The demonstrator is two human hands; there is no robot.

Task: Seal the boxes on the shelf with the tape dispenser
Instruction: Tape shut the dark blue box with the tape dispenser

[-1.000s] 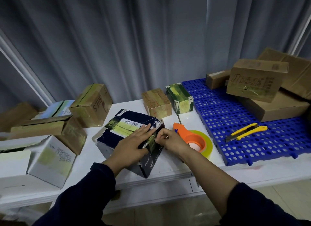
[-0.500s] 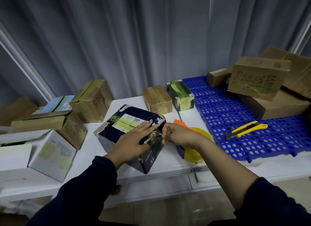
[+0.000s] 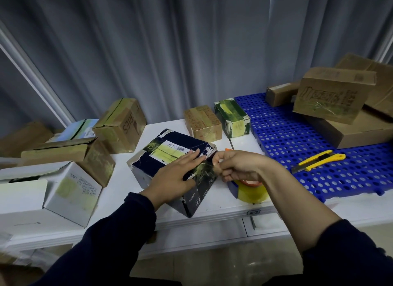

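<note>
**Both hands at the dark box, dispenser tucked under the right wrist**

The dark box (image 3: 146, 165) lies tilted at the middle of the white surface (image 3: 121, 179), its near corner close to the front edge. The left hand (image 3: 176, 175) lies flat on its top, fingers straight and close together, the tips beside the pale label. The right hand (image 3: 240, 166) meets the box's right edge with its fingers curled, pinching the crinkled tape (image 3: 203, 171) there.

The tape dispenser (image 3: 253, 193) rests on the surface just beside the box. It is largely hidden beneath the right hand and wrist, so only the yellow roll and an orange tip show.

Behind the dark box stand a small brown box (image 3: 202, 124) and a green box (image 3: 231, 117), side by side. To the left are a taped brown box (image 3: 121, 126), an open brown box (image 3: 63, 151) and a white box (image 3: 70, 190), which crowd that end of the surface. To the right a blue perforated mat (image 3: 297, 141) carries a yellow utility knife (image 3: 319, 160) and a stack of brown boxes (image 3: 331, 98). A grey curtain (image 3: 170, 51) hangs behind everything.
</note>
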